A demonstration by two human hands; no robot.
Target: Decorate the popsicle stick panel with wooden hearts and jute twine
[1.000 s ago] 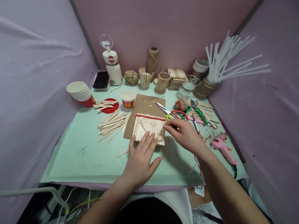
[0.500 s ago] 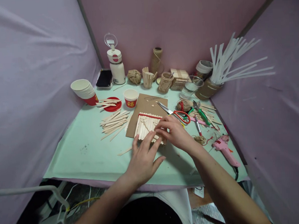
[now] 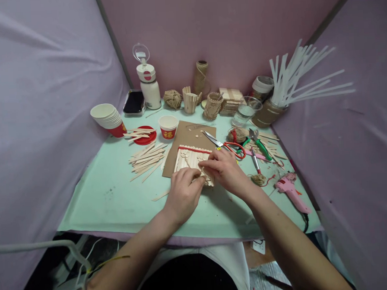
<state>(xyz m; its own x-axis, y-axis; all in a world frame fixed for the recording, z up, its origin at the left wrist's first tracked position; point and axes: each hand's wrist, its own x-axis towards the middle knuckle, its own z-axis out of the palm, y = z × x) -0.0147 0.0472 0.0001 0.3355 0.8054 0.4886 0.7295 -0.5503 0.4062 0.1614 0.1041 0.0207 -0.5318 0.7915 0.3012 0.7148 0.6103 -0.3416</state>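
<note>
A panel of glued wooden craft sticks (image 3: 189, 158) with a red strip along its far edge lies on a brown cardboard sheet (image 3: 188, 134). My left hand (image 3: 182, 194) rests on the panel's near edge with its fingers curled in. My right hand (image 3: 225, 171) pinches at the panel's near right corner, fingers pressed together, touching the left hand's fingertips. What the fingers hold is hidden.
Loose craft sticks (image 3: 147, 158) lie left of the cardboard. Red-handled scissors (image 3: 224, 145), green pliers (image 3: 260, 146) and a pen (image 3: 255, 160) lie to the right, a pink glue gun (image 3: 291, 191) near the right edge. Paper cups (image 3: 109, 119), twine balls, a bottle (image 3: 149, 84) and a jar of white strips (image 3: 271, 110) stand at the back.
My left hand went from flat and spread on the panel to curled at its near edge. My right hand moved left from the scissors to the panel's near right corner.
</note>
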